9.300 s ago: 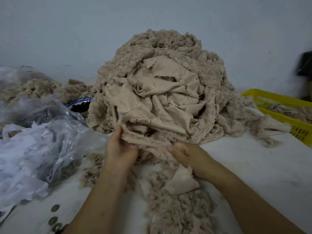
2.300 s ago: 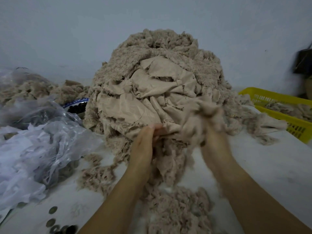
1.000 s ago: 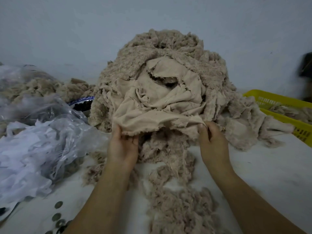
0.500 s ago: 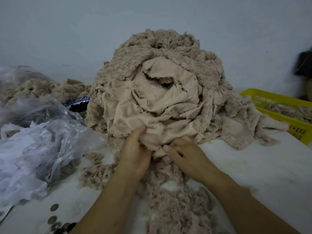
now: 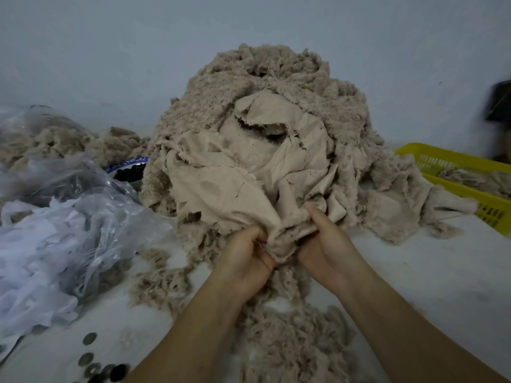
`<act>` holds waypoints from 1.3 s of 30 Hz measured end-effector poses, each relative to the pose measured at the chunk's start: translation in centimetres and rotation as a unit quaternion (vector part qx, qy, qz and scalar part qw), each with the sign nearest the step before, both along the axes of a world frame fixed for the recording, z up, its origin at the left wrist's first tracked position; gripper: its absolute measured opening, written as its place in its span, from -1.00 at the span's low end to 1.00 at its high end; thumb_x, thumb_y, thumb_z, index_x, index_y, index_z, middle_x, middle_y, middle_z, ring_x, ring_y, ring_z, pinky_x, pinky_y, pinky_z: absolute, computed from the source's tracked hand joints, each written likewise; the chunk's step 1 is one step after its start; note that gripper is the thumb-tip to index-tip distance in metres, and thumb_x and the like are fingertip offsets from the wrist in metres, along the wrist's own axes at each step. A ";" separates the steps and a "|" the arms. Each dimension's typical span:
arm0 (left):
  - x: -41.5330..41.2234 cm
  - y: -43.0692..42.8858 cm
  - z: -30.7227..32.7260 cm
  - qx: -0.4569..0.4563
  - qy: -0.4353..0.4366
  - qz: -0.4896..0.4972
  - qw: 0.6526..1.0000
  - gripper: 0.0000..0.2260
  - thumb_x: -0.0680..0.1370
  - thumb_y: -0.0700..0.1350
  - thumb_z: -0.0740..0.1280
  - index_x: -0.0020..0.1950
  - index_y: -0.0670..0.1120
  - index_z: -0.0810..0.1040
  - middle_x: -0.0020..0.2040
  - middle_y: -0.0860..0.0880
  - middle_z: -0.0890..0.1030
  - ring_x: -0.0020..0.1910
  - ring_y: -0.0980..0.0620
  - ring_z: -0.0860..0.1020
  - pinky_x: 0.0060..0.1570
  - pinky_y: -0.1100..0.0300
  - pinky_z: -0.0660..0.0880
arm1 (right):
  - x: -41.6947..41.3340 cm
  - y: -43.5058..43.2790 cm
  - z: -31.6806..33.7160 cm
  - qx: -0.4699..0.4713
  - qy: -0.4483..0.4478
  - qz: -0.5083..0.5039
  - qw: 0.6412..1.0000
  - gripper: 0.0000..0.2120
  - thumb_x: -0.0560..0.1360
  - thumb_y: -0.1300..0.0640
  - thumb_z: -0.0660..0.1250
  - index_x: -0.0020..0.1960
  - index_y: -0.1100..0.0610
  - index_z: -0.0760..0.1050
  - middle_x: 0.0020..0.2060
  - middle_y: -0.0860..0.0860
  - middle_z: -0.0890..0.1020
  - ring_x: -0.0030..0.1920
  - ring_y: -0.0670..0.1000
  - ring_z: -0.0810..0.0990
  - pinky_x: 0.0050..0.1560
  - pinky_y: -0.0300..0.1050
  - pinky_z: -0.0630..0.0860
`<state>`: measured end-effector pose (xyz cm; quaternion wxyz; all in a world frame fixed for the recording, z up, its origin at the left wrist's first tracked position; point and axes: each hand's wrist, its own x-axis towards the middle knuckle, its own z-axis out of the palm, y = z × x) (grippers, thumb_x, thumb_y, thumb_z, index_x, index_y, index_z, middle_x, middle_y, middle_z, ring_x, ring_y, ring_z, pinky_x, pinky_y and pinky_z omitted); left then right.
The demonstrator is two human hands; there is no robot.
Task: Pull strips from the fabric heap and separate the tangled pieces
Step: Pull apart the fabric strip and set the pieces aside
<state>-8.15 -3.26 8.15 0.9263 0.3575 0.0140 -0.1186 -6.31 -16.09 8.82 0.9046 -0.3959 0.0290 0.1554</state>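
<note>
The tall beige heap of fleecy fabric scraps fills the twelve o'clock side of the white table, and both my hands are closed on its lower hem: my left hand at seven o'clock and my right hand at five o'clock of the smooth tan backing strip I am gripping. The cloth looks soft, light and limp, so it should drape and stretch rather than resist, though I expect the fuzzy pile to snag on neighbouring pieces. I judge the smooth woven edge the best hold, pinched close together and pulled toward six o'clock, where loose fluffy strips already lie.
</note>
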 end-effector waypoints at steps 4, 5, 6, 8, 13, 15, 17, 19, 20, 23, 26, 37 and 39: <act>-0.2 0.1 0.2 0.036 -0.004 -0.020 0.999 -0.75 0.47 -0.15 0.24 -0.43 -0.12 0.43 -0.48 -0.03 0.36 -0.32 -0.01 0.43 -0.30 0.12 0.34 | 0.7 -0.6 -0.1 0.020 0.062 -0.041 0.997 -0.77 0.65 0.04 0.22 0.00 0.17 0.55 -0.35 0.05 0.60 -0.26 0.02 0.57 -0.01 -0.06 0.52; -0.3 0.3 0.2 0.030 -0.011 -0.024 0.999 -0.71 0.53 -0.05 0.25 -0.39 -0.11 0.43 -0.49 -0.01 0.30 -0.32 0.01 0.35 -0.20 0.09 0.30 | 1.0 -1.1 -0.2 0.039 0.085 -0.072 0.993 -0.83 0.64 0.06 0.23 -0.02 0.15 0.51 -0.44 0.01 0.46 -0.37 -0.04 0.43 -0.14 -0.11 0.45; -0.4 0.5 0.2 0.021 -0.019 -0.027 0.999 -0.67 0.56 0.04 0.27 -0.34 -0.10 0.48 -0.51 0.00 0.27 -0.36 0.03 0.31 -0.11 0.10 0.35 | 1.3 -1.6 -0.4 0.057 0.104 -0.099 0.988 -0.87 0.64 0.09 0.24 0.02 0.13 0.50 -0.47 -0.01 0.38 -0.41 -0.06 0.36 -0.22 -0.15 0.41; -0.4 0.8 0.4 -0.001 -0.045 -0.022 0.999 -0.64 0.55 0.17 0.30 -0.30 -0.05 0.60 -0.55 0.03 0.27 -0.49 0.10 0.29 -0.12 0.19 0.46 | 1.6 -2.0 -0.8 0.093 0.127 -0.129 0.979 -0.90 0.64 0.13 0.25 0.09 0.12 0.51 -0.51 -0.02 0.38 -0.51 -0.09 0.38 -0.39 -0.22 0.46; -0.1 2.1 0.9 -0.058 -0.031 0.080 0.995 -0.83 0.49 -0.05 0.40 -0.29 -0.02 0.60 -0.45 0.03 0.50 -0.47 0.15 0.45 -0.36 0.30 0.36 | 1.9 -1.8 -1.5 0.087 0.141 -0.159 0.973 -0.81 0.66 0.16 0.21 -0.13 0.12 0.46 -0.55 -0.03 0.44 -0.57 -0.10 0.43 -0.48 -0.27 0.47; 0.3 2.9 1.0 -0.103 -0.012 0.111 0.988 -0.91 0.48 -0.09 0.40 -0.11 -0.07 0.67 -0.17 -0.02 0.65 -0.25 0.09 0.62 -0.28 0.28 0.50 | 2.3 -2.5 -1.5 0.095 0.145 -0.201 0.964 -0.79 0.67 0.21 0.16 -0.12 0.14 0.46 -0.46 -0.01 0.46 -0.50 -0.10 0.44 -0.47 -0.27 0.49; 0.6 3.5 1.0 -0.121 -0.024 0.114 0.986 -0.82 0.53 -0.06 0.37 -0.01 -0.11 0.72 -0.02 -0.06 0.70 -0.08 0.03 0.69 -0.10 0.16 0.61 | 2.4 -3.1 -1.2 0.093 0.135 -0.218 0.962 -0.82 0.67 0.18 0.19 -0.07 0.16 0.50 -0.32 0.02 0.55 -0.39 -0.09 0.54 -0.38 -0.22 0.56; 0.6 3.5 1.0 -0.118 -0.032 0.090 0.988 -0.69 0.58 0.02 0.34 0.20 -0.14 0.67 0.17 -0.13 0.68 0.14 -0.07 0.67 0.13 -0.03 0.60 | 2.0 -2.9 -0.9 0.043 0.089 -0.137 0.986 -0.78 0.64 0.01 0.26 0.06 0.14 0.58 -0.12 0.09 0.71 -0.15 0.01 0.71 -0.14 -0.08 0.63; 0.5 3.3 1.1 -0.107 -0.035 0.075 0.991 -0.62 0.59 0.06 0.33 0.29 -0.14 0.61 0.25 -0.16 0.64 0.22 -0.12 0.63 0.22 -0.10 0.56 | 1.6 -2.6 -0.9 0.001 0.062 -0.077 0.995 -0.70 0.62 -0.10 0.26 0.13 0.10 0.60 -0.02 0.10 0.73 -0.04 0.06 0.73 -0.06 0.01 0.64; 0.9 2.9 0.7 -0.039 -0.018 0.099 0.994 -0.52 0.55 0.07 0.34 0.37 -0.18 0.53 0.33 -0.15 0.58 0.31 -0.10 0.55 0.34 -0.10 0.46 | 0.4 -1.2 -0.9 -0.258 -0.022 0.009 0.966 -0.48 0.54 -0.37 0.17 0.13 0.03 0.62 -0.01 0.06 0.73 -0.02 0.06 0.72 -0.17 -0.02 0.64; 1.1 2.6 0.4 0.007 -0.017 0.159 0.987 -0.49 0.49 0.02 0.39 0.34 -0.26 0.53 0.31 -0.09 0.49 0.27 -0.06 0.46 0.43 0.01 0.30 | 0.1 -1.2 -1.0 -0.508 -0.113 -0.106 0.847 -0.40 0.54 -0.39 0.08 -0.26 0.10 0.53 -0.34 -0.01 0.64 -0.33 -0.05 0.60 -0.33 -0.17 0.46; -0.2 0.6 -1.1 0.195 -0.092 0.093 0.972 -0.68 0.50 0.02 0.46 0.14 -0.16 0.70 0.14 -0.18 0.69 0.18 -0.07 0.65 0.05 0.19 0.59 | -0.4 0.7 -1.4 -0.414 -0.236 -0.049 0.878 -0.58 0.39 -0.45 0.11 -0.07 -0.19 0.56 -0.15 -0.25 0.67 -0.14 -0.40 0.59 -0.21 -0.52 0.43; -0.3 0.6 -0.9 0.208 -0.067 0.096 0.971 -0.65 0.45 0.09 0.50 0.07 -0.15 0.73 0.08 -0.17 0.71 0.10 -0.05 0.68 -0.04 0.20 0.60 | -0.4 0.9 -1.5 -0.407 -0.226 -0.054 0.883 -0.61 0.47 -0.38 0.19 -0.17 -0.13 0.61 -0.25 -0.24 0.70 -0.22 -0.30 0.64 -0.28 -0.48 0.46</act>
